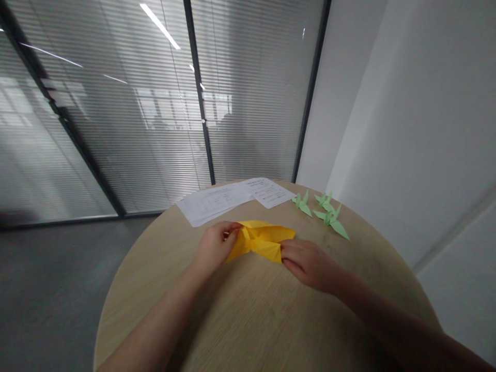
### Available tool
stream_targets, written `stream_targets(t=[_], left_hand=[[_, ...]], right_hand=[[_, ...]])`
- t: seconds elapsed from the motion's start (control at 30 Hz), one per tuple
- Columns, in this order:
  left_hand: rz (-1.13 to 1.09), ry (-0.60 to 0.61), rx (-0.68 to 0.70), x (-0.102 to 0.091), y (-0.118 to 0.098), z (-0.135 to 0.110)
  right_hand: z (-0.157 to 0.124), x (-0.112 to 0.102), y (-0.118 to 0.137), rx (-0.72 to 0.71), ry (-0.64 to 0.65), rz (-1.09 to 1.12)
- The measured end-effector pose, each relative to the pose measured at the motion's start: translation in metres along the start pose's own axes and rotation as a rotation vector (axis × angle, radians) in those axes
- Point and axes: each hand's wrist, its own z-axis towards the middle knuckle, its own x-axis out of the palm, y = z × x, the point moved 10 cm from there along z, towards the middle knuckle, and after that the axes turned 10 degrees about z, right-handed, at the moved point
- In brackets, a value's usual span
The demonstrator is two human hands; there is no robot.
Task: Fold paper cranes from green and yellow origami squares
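Note:
A sheet of yellow origami paper [259,238], partly folded and creased, is held up just over the table between my two hands. My left hand [218,244] pinches its left side, thumb and fingers closed on the paper. On the other side, my right hand [308,262] grips the lower right flap, its fingertips partly hidden by the paper. The flaps stand apart toward the right, with creases meeting near the middle. Beyond my right hand lie three folded light green paper cranes [331,219].
The round wooden table [248,315] carries printed sheets of paper [217,200] at its far edge. Behind it stands a glass partition with blinds [256,103]. A white wall [426,129] rises close on the right, and grey floor [65,279] shows at the left.

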Motion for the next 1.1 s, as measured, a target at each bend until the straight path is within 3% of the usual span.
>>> stream_targets(t=[0.13, 0.4, 0.67, 0.93, 1.1], left_hand=[[-0.061, -0.011, -0.126, 0.005, 0.018, 0.003], [-0.11, -0.023, -0.247, 0.001, 0.038, 0.004], [-0.359, 0.083, -0.433, 0.022, 0.065, 0.0], [-0.288, 0.124, -0.484, 0.028, 0.077, 0.0], [-0.105, 0.146, -0.388, 0.027, 0.069, 0.004]], right_hand=[[-0.001, -0.002, -0.003, 0.021, -0.021, -0.014], [-0.007, -0.019, -0.021, 0.066, -0.208, 0.069], [-0.01, -0.021, -0.031, 0.032, -0.17, -0.025], [-0.012, -0.028, -0.047, 0.031, -0.165, -0.106], [-0.011, -0.023, -0.062, 0.07, -0.14, -0.092]])
